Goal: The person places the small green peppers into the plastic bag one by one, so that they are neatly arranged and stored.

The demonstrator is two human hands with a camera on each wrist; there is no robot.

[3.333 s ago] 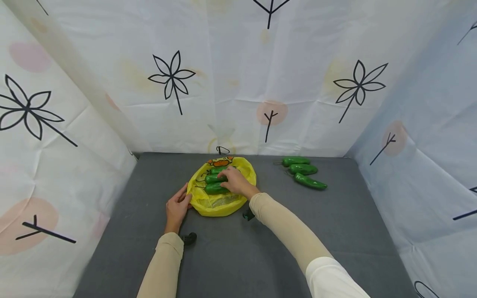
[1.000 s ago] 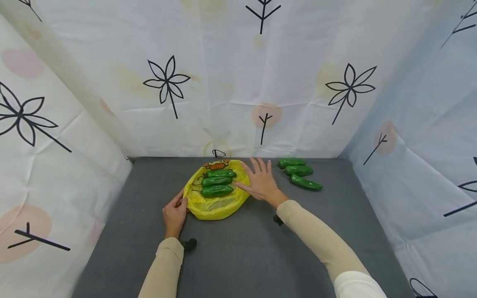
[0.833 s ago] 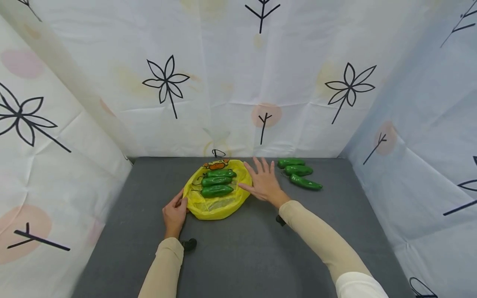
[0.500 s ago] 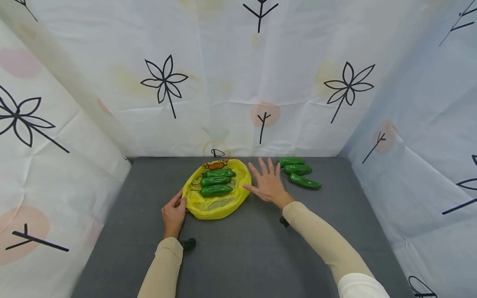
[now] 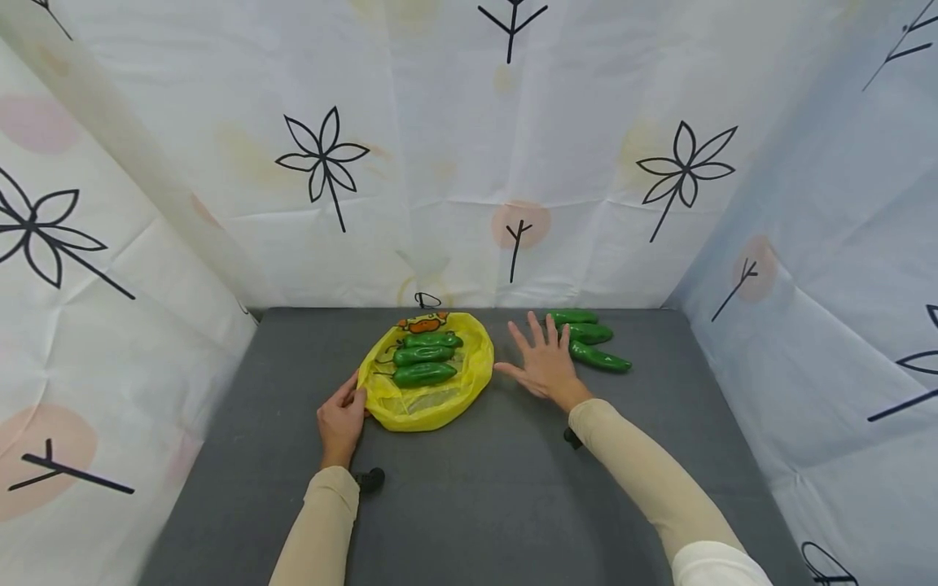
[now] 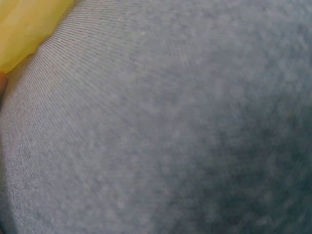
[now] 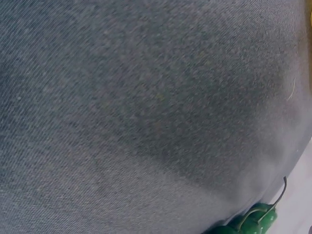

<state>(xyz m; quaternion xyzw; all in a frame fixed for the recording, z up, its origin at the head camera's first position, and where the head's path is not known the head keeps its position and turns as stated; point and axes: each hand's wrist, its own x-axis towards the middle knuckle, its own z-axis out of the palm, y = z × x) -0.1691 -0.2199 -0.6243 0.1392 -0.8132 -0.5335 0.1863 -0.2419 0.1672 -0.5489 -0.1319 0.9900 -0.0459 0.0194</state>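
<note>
A yellow plastic bag (image 5: 425,419) lies spread with its mouth rolled wide, and three green peppers (image 5: 425,374) sit inside, stems to the left. At the bag's left rim my left hand (image 5: 341,422) pinches the edge, thumb on top and the other fingers partly hidden. The left wrist view catches only a corner of the yellow bag (image 6: 29,24). Just right of the bag, my right hand (image 5: 545,366) is spread with straight fingers and holds nothing. Three more green peppers (image 5: 601,356) lie beyond its fingertips, partly covered by them; their stems show in the right wrist view.
Everything rests on a dark grey tabletop (image 5: 469,505). A white patterned cloth (image 5: 440,163) rises along the back edge and both sides. A dark wrist camera (image 5: 372,480) protrudes beside the left wrist.
My right hand has let go of the peppers in the bag, opened, and moved right off the bag toward the other peppers. The left hand keeps its place at the rim.
</note>
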